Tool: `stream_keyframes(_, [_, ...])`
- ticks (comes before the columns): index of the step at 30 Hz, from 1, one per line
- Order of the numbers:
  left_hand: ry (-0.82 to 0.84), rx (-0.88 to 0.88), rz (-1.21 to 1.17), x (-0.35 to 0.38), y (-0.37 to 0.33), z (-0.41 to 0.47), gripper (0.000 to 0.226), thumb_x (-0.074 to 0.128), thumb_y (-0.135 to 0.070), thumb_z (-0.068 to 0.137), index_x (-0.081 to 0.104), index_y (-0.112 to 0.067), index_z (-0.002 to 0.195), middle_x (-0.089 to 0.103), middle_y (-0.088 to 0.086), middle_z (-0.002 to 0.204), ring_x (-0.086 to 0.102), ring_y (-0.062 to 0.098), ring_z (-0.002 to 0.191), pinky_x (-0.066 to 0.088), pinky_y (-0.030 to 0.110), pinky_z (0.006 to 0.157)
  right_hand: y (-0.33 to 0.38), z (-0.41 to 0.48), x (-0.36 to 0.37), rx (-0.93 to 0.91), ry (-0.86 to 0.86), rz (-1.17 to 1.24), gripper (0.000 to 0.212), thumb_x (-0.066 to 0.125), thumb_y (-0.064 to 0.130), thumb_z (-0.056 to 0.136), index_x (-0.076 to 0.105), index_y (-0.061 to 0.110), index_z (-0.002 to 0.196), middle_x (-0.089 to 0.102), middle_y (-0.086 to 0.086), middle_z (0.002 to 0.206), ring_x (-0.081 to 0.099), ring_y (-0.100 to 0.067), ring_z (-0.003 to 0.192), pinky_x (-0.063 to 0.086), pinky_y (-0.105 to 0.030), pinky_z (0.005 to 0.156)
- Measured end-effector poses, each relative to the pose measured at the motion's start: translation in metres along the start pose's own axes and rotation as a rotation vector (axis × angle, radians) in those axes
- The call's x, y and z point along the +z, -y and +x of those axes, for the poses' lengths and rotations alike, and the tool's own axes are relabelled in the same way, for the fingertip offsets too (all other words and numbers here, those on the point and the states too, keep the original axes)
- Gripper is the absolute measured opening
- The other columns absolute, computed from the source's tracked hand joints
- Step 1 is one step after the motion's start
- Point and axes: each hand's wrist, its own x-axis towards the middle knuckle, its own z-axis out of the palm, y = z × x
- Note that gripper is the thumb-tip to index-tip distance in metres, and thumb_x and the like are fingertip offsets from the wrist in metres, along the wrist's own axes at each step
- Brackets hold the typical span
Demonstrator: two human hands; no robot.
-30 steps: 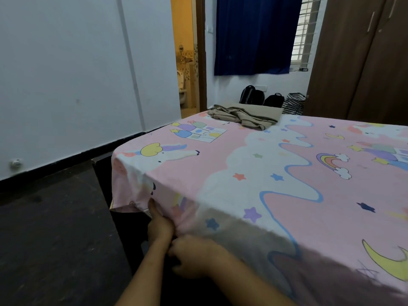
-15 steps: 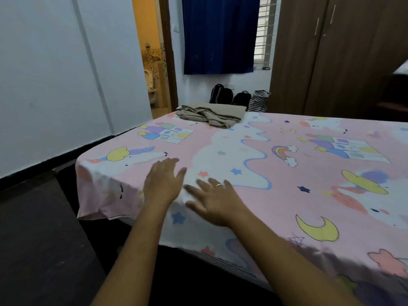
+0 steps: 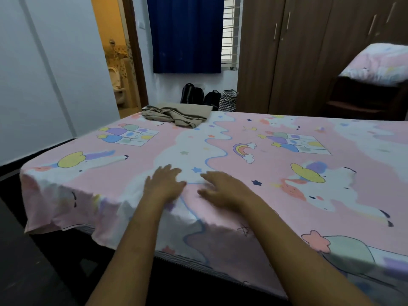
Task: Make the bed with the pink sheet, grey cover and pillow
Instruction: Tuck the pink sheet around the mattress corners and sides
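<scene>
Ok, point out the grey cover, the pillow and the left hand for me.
grey cover (image 3: 176, 117): head view, crumpled middle.
pillow (image 3: 375, 62): head view, printed front face.
left hand (image 3: 164, 184): head view, back of hand.

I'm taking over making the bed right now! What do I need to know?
Left hand and right hand: both open, flat on the sheet near the front edge.
Sheet: spread over the bed; its front edge hangs loose.
Cover: crumpled at the far left corner.
Pillow: seems to be off the bed, on the dark stand at the right.
Done: sheet laid.
Left: smooth the sheet, spread the cover, place the pillow.
</scene>
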Motion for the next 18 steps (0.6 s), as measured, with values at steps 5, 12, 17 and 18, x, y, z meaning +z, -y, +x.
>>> stream_keyframes(5, [0.012, 0.058, 0.044, 0.030, -0.023, -0.007, 0.052, 0.020, -0.052, 0.099, 0.020, -0.037, 0.149, 0.012, -0.008, 0.159, 0.007, 0.018, 0.146, 0.005, 0.046, 0.117, -0.005, -0.008, 0.025, -0.028, 0.019, -0.104, 0.057, 0.020, 0.056, 0.099, 0.022, 0.031, 0.150, 0.017, 0.002, 0.159, 0.015, -0.018, 0.146, 0.014, -0.038, 0.117])
stream_keyframes(12, [-0.100, -0.039, 0.086, 0.037, -0.014, -0.021, 0.055, 0.013, -0.057, 0.097, 0.018, -0.040, 0.148, 0.015, -0.008, 0.158, 0.008, 0.021, 0.146, 0.004, 0.048, 0.116, 0.003, -0.024, 0.029, -0.094, -0.001, -0.139, 0.067, 0.024, 0.063, 0.095, 0.014, 0.029, 0.152, 0.015, 0.004, 0.159, 0.012, -0.021, 0.146, 0.013, -0.040, 0.116])
stream_keyframes(17, [-0.186, -0.092, 0.050, 0.040, -0.007, -0.033, 0.053, 0.014, -0.057, 0.096, 0.022, -0.042, 0.146, 0.018, -0.010, 0.157, 0.009, 0.019, 0.146, 0.003, 0.049, 0.115, 0.015, -0.039, 0.036, -0.207, 0.003, -0.177, 0.085, 0.028, 0.071, 0.086, 0.008, 0.022, 0.153, 0.009, 0.004, 0.160, 0.009, -0.015, 0.147, 0.007, -0.041, 0.117])
stream_keyframes(18, [-0.196, -0.093, 0.042, 0.041, -0.004, -0.036, 0.053, 0.015, -0.057, 0.096, 0.022, -0.042, 0.146, 0.018, -0.010, 0.157, 0.008, 0.019, 0.146, 0.003, 0.049, 0.115, 0.017, -0.040, 0.031, -0.242, 0.056, -0.134, 0.086, 0.034, 0.070, 0.086, 0.011, 0.021, 0.153, 0.012, 0.005, 0.160, 0.011, -0.013, 0.146, 0.008, -0.039, 0.118])
